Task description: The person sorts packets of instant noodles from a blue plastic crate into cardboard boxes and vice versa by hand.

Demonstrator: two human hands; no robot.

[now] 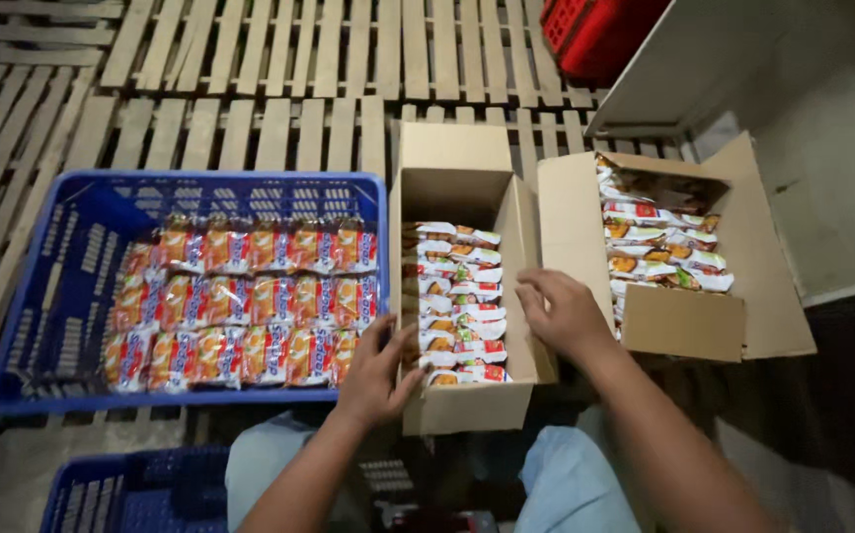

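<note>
wooden slat pallets [279, 59] underfoot, carrying everything. toward the left edge, blue plastic crate [72, 286] lined with rows of orange snack packets [250, 296]. at the middle, open cardboard box [467, 405] packed with white-and-red packets [457, 296] standing on edge. left hand [376, 375] pressed flat against that box's left wall, fingers spread, gripping nothing. right hand [561, 311] resting on its right flap, fingers loosely curled over the edge, holding no packet. just beside, to the right, second cardboard box [684, 321] part-filled with similar packets. red basket [595, 35] at the far edge; second blue crate [141, 494] at the near left corner.
</note>
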